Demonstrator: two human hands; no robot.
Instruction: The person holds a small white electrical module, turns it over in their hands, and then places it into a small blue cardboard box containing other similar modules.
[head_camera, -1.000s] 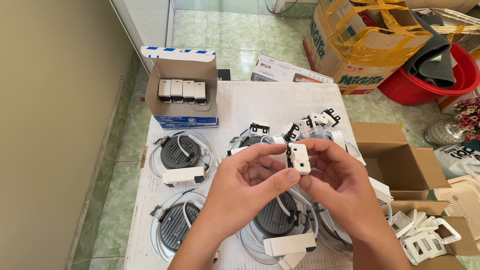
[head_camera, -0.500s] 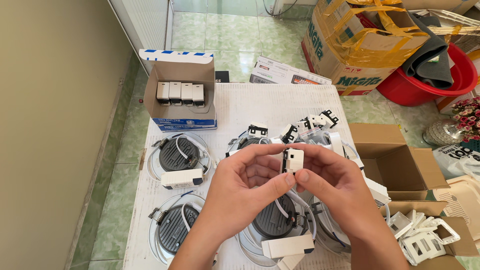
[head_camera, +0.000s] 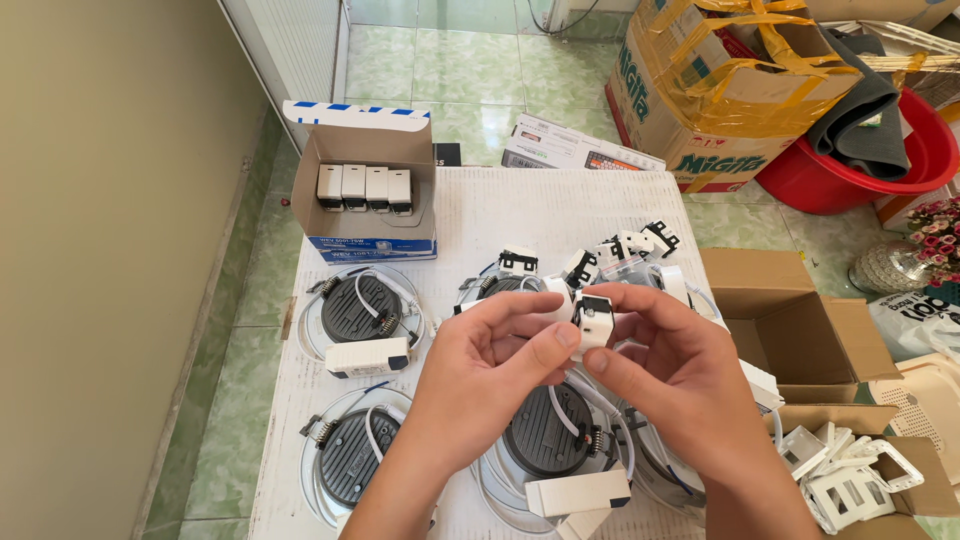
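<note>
Both hands meet over the middle of the white table (head_camera: 470, 215). A small white switch module with a black end (head_camera: 592, 320) is pinched between the fingertips of my left hand (head_camera: 490, 375) and my right hand (head_camera: 680, 375). Below the hands lie round recessed lamps, backs up, such as one with a black heat sink (head_camera: 545, 435) and its white driver box (head_camera: 578, 493). More small white-and-black modules (head_camera: 610, 252) are heaped just beyond the hands.
An open cardboard box (head_camera: 370, 195) with a row of white modules stands at the table's back left. Two more lamps (head_camera: 360, 310) lie on the left. An open carton (head_camera: 790, 310) and white frames (head_camera: 850, 480) sit right. A red tub (head_camera: 880, 150) and taped carton (head_camera: 730, 90) stand behind.
The module has been turned between the fingertips, and both hands have shifted slightly while holding it over the lamps.
</note>
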